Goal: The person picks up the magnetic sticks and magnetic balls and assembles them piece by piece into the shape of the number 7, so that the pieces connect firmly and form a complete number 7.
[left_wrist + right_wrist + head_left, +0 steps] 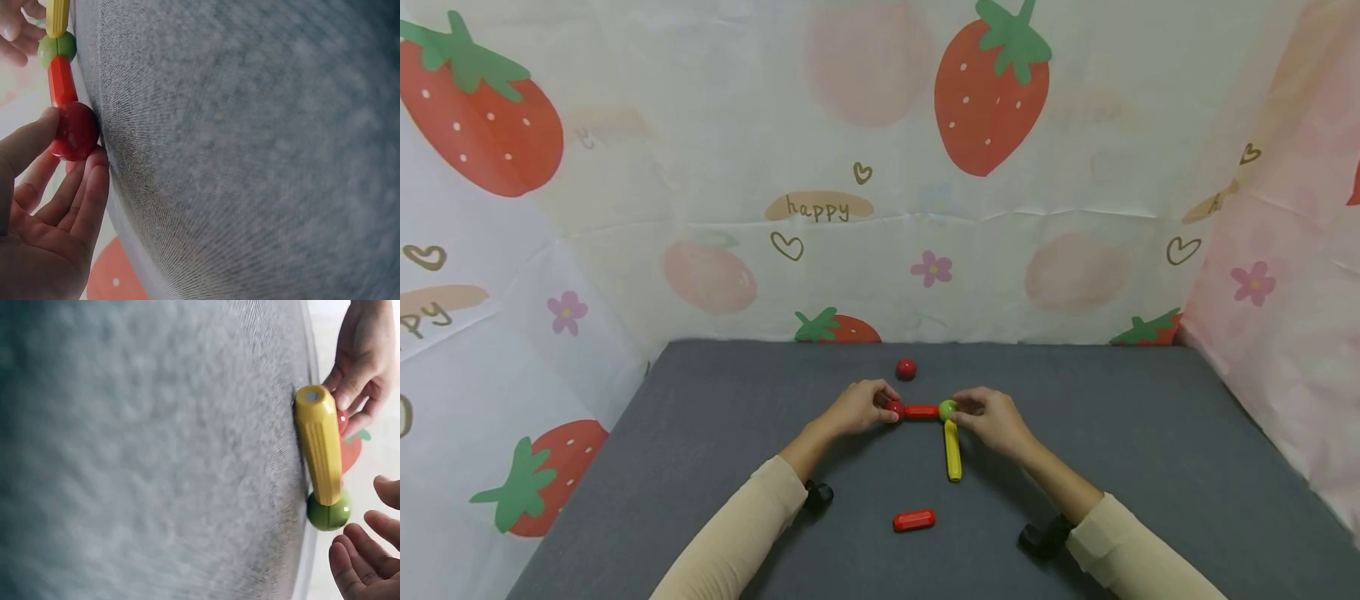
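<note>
Magnetic toy pieces lie joined in a chain on the grey mat (pixel 1150 433): a red ball (pixel 894 409), a red stick (pixel 921 412), a green ball (pixel 947 409) and a yellow stick (pixel 952 451) that runs from the green ball back toward the person. The left hand (pixel 856 407) pinches the red ball at the chain's left end; in the left wrist view its thumb (pixel 28 147) and fingertips (pixel 94 181) close on the ball from two sides. From that grip the red stick leads right to the green ball. The right hand (pixel 995 419) sits at the green ball. In the head view its fingers seem to touch the ball, but in the right wrist view the fingers (pixel 359 556) are relaxed and spread just beside it, with a small gap showing, so the hand is not clamped on anything. Beyond both hands, a second red ball (pixel 906 369) lies alone on the mat. Nearer the person, between the forearms, lies a loose red stick (pixel 914 521), well apart from the chain.
</note>
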{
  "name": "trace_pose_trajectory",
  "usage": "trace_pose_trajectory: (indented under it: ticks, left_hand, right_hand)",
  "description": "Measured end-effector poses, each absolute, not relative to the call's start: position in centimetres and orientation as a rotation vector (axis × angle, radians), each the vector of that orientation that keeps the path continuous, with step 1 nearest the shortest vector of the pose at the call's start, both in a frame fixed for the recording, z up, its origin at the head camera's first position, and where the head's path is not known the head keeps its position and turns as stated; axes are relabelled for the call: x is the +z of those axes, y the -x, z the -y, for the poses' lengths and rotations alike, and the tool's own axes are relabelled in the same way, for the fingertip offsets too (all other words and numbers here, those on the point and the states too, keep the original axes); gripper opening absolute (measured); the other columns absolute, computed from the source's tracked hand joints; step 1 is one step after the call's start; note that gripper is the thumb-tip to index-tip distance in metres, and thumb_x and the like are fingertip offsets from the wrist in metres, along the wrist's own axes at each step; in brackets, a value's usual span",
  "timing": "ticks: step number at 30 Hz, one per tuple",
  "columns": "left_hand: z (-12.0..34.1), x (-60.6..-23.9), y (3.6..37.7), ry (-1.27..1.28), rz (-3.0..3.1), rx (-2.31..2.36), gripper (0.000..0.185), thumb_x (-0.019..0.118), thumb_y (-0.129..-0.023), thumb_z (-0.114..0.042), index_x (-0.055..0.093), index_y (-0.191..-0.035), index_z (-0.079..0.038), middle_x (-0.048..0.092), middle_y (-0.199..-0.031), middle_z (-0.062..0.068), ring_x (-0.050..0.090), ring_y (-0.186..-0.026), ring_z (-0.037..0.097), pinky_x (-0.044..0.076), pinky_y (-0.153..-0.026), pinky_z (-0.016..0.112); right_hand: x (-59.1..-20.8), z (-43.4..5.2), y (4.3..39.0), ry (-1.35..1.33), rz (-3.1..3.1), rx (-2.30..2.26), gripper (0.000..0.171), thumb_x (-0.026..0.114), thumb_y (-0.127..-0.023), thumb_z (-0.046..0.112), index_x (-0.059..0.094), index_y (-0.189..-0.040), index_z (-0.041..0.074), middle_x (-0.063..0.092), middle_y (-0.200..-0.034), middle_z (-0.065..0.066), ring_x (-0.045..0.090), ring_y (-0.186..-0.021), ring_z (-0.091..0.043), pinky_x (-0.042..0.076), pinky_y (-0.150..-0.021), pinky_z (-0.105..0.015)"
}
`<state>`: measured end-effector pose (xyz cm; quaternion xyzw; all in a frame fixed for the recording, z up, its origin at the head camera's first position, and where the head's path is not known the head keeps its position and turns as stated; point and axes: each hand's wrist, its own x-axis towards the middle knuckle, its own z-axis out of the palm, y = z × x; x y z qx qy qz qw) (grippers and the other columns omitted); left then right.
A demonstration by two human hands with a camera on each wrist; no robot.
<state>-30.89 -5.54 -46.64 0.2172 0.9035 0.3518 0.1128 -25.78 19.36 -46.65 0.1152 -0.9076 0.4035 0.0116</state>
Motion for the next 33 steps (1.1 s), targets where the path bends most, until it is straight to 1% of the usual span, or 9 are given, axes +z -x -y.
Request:
trace_pose_trajectory:
  ticks: [8,13,15,18,20,22,27,33]
  left_hand:
    - [5.5,-46.6,30.8,-0.633,-2.671,1.025,0.024,0.073,-0.088,-0.015,0.067,-0.110,-0.009,0.071,-0.109,0.009,0.065,-0.103,0.025,0.051,-0.092,0.041]
    - [5.6,-46.8,31.0,-0.655,-2.660,1.020,0.023,0.072,-0.089,-0.015,0.066,-0.110,-0.009,0.071,-0.109,0.010,0.065,-0.103,0.025,0.051,-0.092,0.042]
    - [5.8,-47.2,31.3,-0.711,-2.663,1.014,0.024,0.073,-0.089,-0.019,0.066,-0.110,-0.009,0.071,-0.107,0.008,0.065,-0.100,0.022,0.052,-0.088,0.039]
    - [5.9,-47.2,31.4,-0.728,-2.655,1.011,0.024,0.073,-0.089,-0.021,0.067,-0.109,-0.010,0.071,-0.106,0.008,0.066,-0.098,0.021,0.052,-0.087,0.037]
    - [5.8,-47.2,31.3,-0.717,-2.647,1.017,0.025,0.073,-0.088,-0.021,0.066,-0.110,-0.010,0.071,-0.107,0.008,0.066,-0.099,0.022,0.052,-0.088,0.038]
    - [5.6,-46.9,31.0,-0.673,-2.643,1.016,0.025,0.072,-0.089,-0.017,0.066,-0.111,-0.009,0.071,-0.109,0.010,0.065,-0.103,0.025,0.051,-0.091,0.041]
    - [5.3,-46.7,30.8,-0.653,-2.671,0.992,0.025,0.071,-0.089,-0.016,0.065,-0.112,-0.008,0.071,-0.110,0.010,0.065,-0.103,0.025,0.052,-0.091,0.041]
    - [5.4,-46.6,30.7,-0.634,-2.660,1.006,0.025,0.072,-0.089,-0.015,0.066,-0.113,-0.008,0.071,-0.110,0.010,0.065,-0.103,0.025,0.052,-0.091,0.041]
  right_hand:
    - [-46.5,-19.4,27.9,-0.461,2.890,1.247,0.037,0.070,-0.090,0.016,0.065,-0.123,-0.001,0.065,-0.120,-0.018,0.063,-0.106,-0.032,0.055,-0.084,-0.042]
    - [-46.7,-19.1,28.8,-0.492,2.946,1.239,0.036,0.070,-0.090,0.017,0.066,-0.121,-0.001,0.067,-0.117,-0.017,0.064,-0.103,-0.030,0.055,-0.083,-0.039]
    - [-46.9,-19.1,29.0,-0.500,2.956,1.240,0.035,0.070,-0.090,0.016,0.066,-0.120,-0.002,0.068,-0.114,-0.017,0.065,-0.101,-0.028,0.055,-0.081,-0.037]
    - [-47.0,-19.1,29.1,-0.501,2.967,1.251,0.033,0.071,-0.089,0.014,0.068,-0.117,-0.002,0.069,-0.112,-0.017,0.065,-0.099,-0.027,0.055,-0.079,-0.034]
    - [-47.1,-19.2,29.2,-0.498,2.973,1.250,0.031,0.071,-0.089,0.014,0.068,-0.116,-0.002,0.070,-0.111,-0.016,0.066,-0.097,-0.025,0.055,-0.077,-0.033]
    - [-47.1,-19.3,29.2,-0.494,2.977,1.250,0.031,0.071,-0.089,0.014,0.069,-0.115,-0.001,0.070,-0.110,-0.016,0.066,-0.095,-0.024,0.055,-0.075,-0.032]
    - [-47.2,-19.4,29.3,-0.534,2.991,1.200,0.031,0.072,-0.088,0.012,0.069,-0.115,-0.002,0.071,-0.108,-0.015,0.065,-0.091,-0.021,0.054,-0.073,-0.031]
    - [-47.2,-19.2,29.2,-0.526,3.000,1.206,0.031,0.072,-0.088,0.013,0.070,-0.116,0.000,0.071,-0.110,-0.015,0.065,-0.093,-0.021,0.054,-0.074,-0.030]
